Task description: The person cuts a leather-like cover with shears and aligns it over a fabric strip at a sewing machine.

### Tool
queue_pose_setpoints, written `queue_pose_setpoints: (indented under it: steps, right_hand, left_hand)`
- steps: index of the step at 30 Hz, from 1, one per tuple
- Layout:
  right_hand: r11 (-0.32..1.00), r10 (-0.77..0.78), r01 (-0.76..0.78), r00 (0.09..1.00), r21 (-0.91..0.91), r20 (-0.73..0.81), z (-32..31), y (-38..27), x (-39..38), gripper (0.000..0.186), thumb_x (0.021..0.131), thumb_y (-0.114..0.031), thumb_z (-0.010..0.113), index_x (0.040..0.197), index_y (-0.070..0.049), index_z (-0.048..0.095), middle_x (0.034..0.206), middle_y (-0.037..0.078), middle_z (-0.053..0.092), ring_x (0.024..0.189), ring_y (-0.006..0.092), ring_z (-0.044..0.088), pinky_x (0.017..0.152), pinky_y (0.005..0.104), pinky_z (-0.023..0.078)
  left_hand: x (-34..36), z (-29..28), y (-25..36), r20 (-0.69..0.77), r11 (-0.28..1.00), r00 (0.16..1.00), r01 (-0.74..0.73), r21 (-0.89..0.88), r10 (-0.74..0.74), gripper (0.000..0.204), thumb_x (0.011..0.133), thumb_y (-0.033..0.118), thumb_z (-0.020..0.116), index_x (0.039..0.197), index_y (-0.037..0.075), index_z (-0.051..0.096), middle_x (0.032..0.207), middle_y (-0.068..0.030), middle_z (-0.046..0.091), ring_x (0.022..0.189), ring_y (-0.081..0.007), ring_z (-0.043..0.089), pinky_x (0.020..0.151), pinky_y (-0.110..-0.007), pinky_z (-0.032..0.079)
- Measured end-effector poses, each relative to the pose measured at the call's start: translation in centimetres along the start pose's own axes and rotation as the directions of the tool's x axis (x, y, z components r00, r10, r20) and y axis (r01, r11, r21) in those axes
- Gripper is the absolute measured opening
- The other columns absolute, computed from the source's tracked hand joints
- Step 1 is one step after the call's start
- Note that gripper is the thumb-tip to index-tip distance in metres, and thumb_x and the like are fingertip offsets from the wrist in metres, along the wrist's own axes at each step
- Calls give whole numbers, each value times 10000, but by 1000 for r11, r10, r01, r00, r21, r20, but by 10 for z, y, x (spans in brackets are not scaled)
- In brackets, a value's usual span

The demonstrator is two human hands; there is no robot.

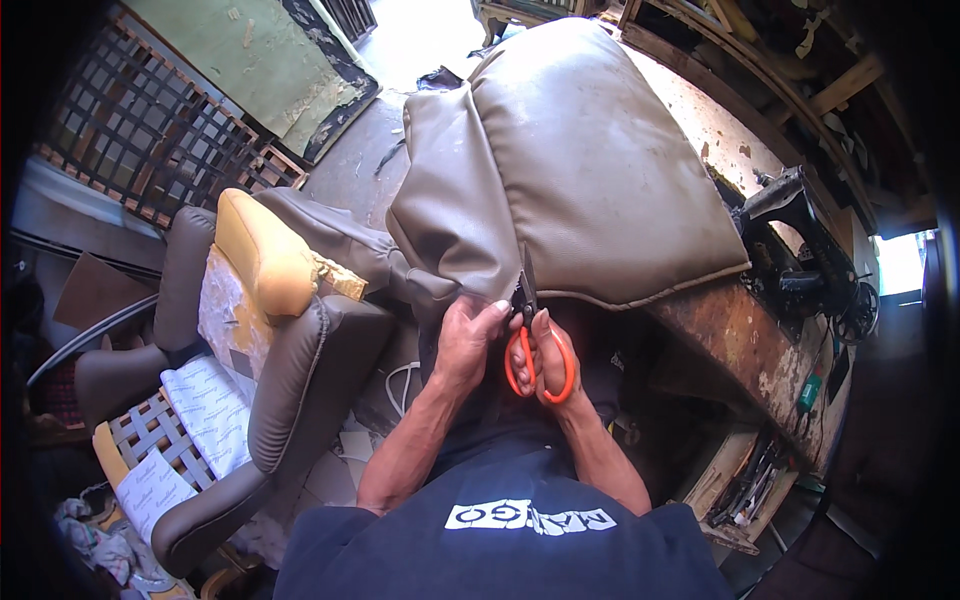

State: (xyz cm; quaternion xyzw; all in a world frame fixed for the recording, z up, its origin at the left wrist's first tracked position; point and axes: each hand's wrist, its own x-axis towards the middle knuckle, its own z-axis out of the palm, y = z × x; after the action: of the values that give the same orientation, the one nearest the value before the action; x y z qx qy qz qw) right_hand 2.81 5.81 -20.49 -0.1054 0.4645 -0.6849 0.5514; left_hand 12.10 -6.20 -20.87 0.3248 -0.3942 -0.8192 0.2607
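Head view: two hands, near each other
Left hand point(463, 342): one, thumb and fingers pinched on the edge of one loose vinyl flap point(450, 210)
Right hand point(548, 365): one, wrapped around the two orange handles of the scissors
Scissors point(528, 302): one pair, blades pointing away from the body, beside the flap's edge
Padded vinyl cushion point(600, 170): one, taupe, just right of the flap
Table point(735, 350): one, wooden, carrying one black sewing machine point(795, 250)
Armchair point(285, 390): one, left, yellow foam exposed

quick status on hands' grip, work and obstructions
Right grip on orange-handled scissors; left grip pinching loose brown material; blades at its edge; padded section close alongside.
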Motion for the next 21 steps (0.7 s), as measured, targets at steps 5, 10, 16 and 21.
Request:
queue_pose_setpoints:
  steps: [5,10,16,21]
  right_hand:
    - [992,-39,38,999,-122,-4,1,-4,0,566,1078,-578,438,1112,-23,548,678,20,499,451,75,460,363,229,393]
    - [983,-35,28,999,-180,-38,4,-7,-2,570,1073,-582,450,1103,-22,552,659,10,485,437,68,450,344,224,374]
    - [983,-7,-1,999,-183,-44,6,-6,-3,565,1069,-582,461,1098,-27,558,649,6,486,421,68,438,332,231,374]
    - [997,-22,21,1000,-72,-17,5,-1,10,562,1077,-573,446,1117,-24,558,677,19,515,433,74,456,340,232,392]
  left_hand:
    - [1,-4,-1,-10,1000,1000,18,17,-18,270,922,140,722,1130,-5,630,853,4,582,740,-79,504,689,-256,425]
    - [1,0,5,-4,1000,1000,20,5,-20,263,912,132,727,1125,7,635,877,-9,606,761,-83,526,718,-262,435]
    - [-1,-3,10,-21,997,1000,8,-71,-9,137,922,71,734,1004,31,633,853,-29,652,709,-102,566,682,-258,461]
    - [-5,0,8,2,997,1000,25,-67,-25,186,920,105,735,1048,16,634,852,-11,629,722,-89,542,684,-262,448]
